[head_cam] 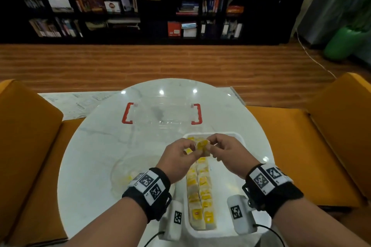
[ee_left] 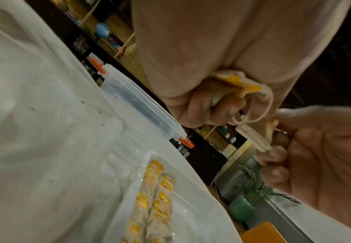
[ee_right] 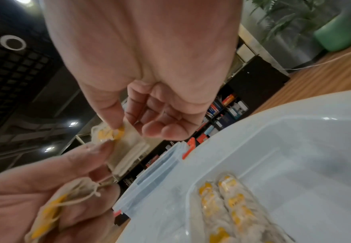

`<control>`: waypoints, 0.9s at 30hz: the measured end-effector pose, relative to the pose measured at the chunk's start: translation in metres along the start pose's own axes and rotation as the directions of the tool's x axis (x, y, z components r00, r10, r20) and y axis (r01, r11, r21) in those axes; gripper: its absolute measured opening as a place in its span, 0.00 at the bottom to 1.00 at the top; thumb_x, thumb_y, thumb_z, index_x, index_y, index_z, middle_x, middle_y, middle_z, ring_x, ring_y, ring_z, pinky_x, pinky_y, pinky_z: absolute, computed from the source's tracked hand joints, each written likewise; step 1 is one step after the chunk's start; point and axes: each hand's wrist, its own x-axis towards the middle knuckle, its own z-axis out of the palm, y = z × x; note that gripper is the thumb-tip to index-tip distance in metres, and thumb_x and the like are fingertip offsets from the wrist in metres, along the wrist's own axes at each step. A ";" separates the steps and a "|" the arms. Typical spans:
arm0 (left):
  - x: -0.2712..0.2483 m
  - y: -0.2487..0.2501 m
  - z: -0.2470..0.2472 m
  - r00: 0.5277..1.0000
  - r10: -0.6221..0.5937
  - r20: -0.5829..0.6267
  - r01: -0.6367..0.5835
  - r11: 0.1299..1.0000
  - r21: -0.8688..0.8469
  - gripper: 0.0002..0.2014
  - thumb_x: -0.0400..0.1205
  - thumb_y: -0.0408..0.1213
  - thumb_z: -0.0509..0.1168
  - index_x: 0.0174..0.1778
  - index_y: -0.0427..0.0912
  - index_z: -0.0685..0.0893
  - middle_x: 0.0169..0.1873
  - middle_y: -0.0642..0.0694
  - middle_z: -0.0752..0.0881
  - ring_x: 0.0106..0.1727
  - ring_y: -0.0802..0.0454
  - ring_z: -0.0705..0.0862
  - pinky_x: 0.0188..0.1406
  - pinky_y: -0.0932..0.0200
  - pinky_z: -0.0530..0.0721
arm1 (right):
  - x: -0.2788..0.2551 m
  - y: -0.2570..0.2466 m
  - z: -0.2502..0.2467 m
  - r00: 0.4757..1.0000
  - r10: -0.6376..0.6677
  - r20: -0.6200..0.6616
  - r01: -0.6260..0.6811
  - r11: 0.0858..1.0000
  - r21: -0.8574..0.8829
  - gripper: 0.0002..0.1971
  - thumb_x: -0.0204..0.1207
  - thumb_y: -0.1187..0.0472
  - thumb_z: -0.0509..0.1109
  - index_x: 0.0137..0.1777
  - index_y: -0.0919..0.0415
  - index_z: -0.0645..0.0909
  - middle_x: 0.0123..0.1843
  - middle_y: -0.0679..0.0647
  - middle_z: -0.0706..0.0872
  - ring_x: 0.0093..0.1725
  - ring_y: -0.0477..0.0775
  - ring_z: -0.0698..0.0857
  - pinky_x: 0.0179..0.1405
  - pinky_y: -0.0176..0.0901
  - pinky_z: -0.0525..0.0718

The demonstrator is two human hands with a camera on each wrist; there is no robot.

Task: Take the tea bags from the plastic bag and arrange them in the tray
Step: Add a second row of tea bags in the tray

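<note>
Both hands meet above the far end of the white tray. My left hand grips a small bunch of tea bags with yellow tags in its curled fingers. My right hand pinches one tea bag at its yellow tag between thumb and forefinger, right next to the bunch; a string loops between the two. Two rows of tea bags lie side by side along the left part of the tray. The clear plastic bag lies crumpled left of the tray, with a little yellow showing inside.
A clear plastic box with red clips stands behind the tray on the round white table. Orange seats flank the table left and right. The right half of the tray floor is bare.
</note>
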 end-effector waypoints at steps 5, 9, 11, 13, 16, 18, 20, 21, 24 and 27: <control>0.014 -0.017 0.017 0.980 -0.138 -0.142 0.163 0.969 0.187 0.05 0.79 0.46 0.72 0.40 0.51 0.84 0.40 0.52 0.85 0.39 0.57 0.81 0.34 0.75 0.74 | 0.016 0.054 -0.016 0.979 0.159 -0.126 -0.156 0.987 0.033 0.04 0.82 0.61 0.66 0.48 0.60 0.81 0.32 0.48 0.83 0.29 0.48 0.78 0.33 0.40 0.77; 0.026 -0.033 0.026 0.917 -0.319 -0.241 0.387 0.859 0.336 0.09 0.81 0.48 0.68 0.52 0.48 0.79 0.44 0.50 0.83 0.40 0.55 0.82 0.38 0.65 0.78 | 0.038 0.100 -0.028 0.942 0.255 -0.219 -0.260 0.966 0.004 0.04 0.83 0.57 0.65 0.51 0.55 0.80 0.35 0.50 0.85 0.29 0.50 0.80 0.35 0.47 0.79; 0.029 -0.041 0.032 0.898 -0.356 -0.260 0.436 0.800 0.412 0.14 0.81 0.49 0.67 0.57 0.47 0.77 0.48 0.48 0.84 0.48 0.50 0.84 0.48 0.58 0.81 | 0.048 0.116 -0.029 0.931 0.285 -0.230 -0.298 0.954 -0.022 0.04 0.83 0.59 0.63 0.52 0.55 0.79 0.38 0.51 0.85 0.30 0.52 0.81 0.35 0.48 0.81; 0.030 -0.049 0.037 0.885 -0.373 -0.280 0.463 0.768 0.443 0.17 0.81 0.51 0.66 0.62 0.45 0.77 0.52 0.45 0.85 0.53 0.47 0.84 0.54 0.55 0.82 | 0.060 0.130 -0.026 0.927 0.299 -0.225 -0.319 0.946 -0.057 0.04 0.83 0.59 0.62 0.53 0.54 0.79 0.41 0.53 0.86 0.33 0.55 0.81 0.39 0.52 0.83; 0.029 -0.057 0.041 0.878 -0.386 -0.285 0.478 0.747 0.461 0.19 0.81 0.51 0.66 0.64 0.45 0.75 0.52 0.45 0.85 0.53 0.48 0.84 0.54 0.54 0.82 | 0.075 0.143 -0.019 0.926 0.320 -0.199 -0.337 0.939 -0.061 0.04 0.83 0.58 0.63 0.51 0.49 0.78 0.42 0.54 0.86 0.34 0.55 0.81 0.42 0.55 0.85; 0.028 -0.059 0.043 0.877 -0.390 -0.282 0.480 0.747 0.460 0.20 0.81 0.52 0.66 0.65 0.46 0.75 0.52 0.45 0.85 0.52 0.48 0.84 0.53 0.54 0.82 | 0.083 0.146 -0.014 0.924 0.329 -0.194 -0.345 0.937 -0.056 0.05 0.83 0.58 0.62 0.49 0.47 0.77 0.39 0.54 0.85 0.33 0.55 0.80 0.42 0.54 0.85; 0.028 -0.059 0.043 0.873 -0.396 -0.287 0.487 0.752 0.444 0.20 0.81 0.52 0.66 0.65 0.47 0.75 0.52 0.47 0.84 0.51 0.49 0.84 0.52 0.55 0.82 | 0.090 0.146 -0.010 0.923 0.336 -0.190 -0.351 0.935 -0.053 0.05 0.83 0.59 0.62 0.51 0.49 0.78 0.39 0.55 0.85 0.33 0.56 0.81 0.42 0.54 0.85; 0.027 -0.059 0.042 0.872 -0.396 -0.287 0.487 0.753 0.442 0.20 0.81 0.52 0.66 0.65 0.48 0.75 0.52 0.47 0.84 0.50 0.50 0.84 0.51 0.56 0.82 | 0.093 0.145 -0.008 0.922 0.336 -0.191 -0.351 0.935 -0.054 0.06 0.83 0.60 0.62 0.53 0.51 0.79 0.40 0.55 0.85 0.34 0.56 0.81 0.42 0.54 0.86; 0.027 -0.056 0.042 0.878 -0.385 -0.286 0.477 0.759 0.443 0.20 0.81 0.52 0.66 0.65 0.48 0.75 0.50 0.49 0.83 0.49 0.52 0.83 0.49 0.57 0.80 | 0.099 0.145 -0.004 0.923 0.325 -0.205 -0.348 0.933 -0.088 0.07 0.84 0.61 0.61 0.57 0.55 0.80 0.41 0.54 0.84 0.35 0.54 0.81 0.38 0.47 0.83; 0.027 -0.052 0.042 0.882 -0.372 -0.289 0.467 0.771 0.433 0.19 0.81 0.52 0.66 0.65 0.49 0.75 0.46 0.53 0.80 0.46 0.55 0.81 0.46 0.59 0.79 | 0.101 0.145 -0.002 0.919 0.319 -0.232 -0.350 0.931 -0.106 0.09 0.84 0.61 0.63 0.58 0.58 0.82 0.44 0.54 0.85 0.40 0.53 0.81 0.39 0.39 0.76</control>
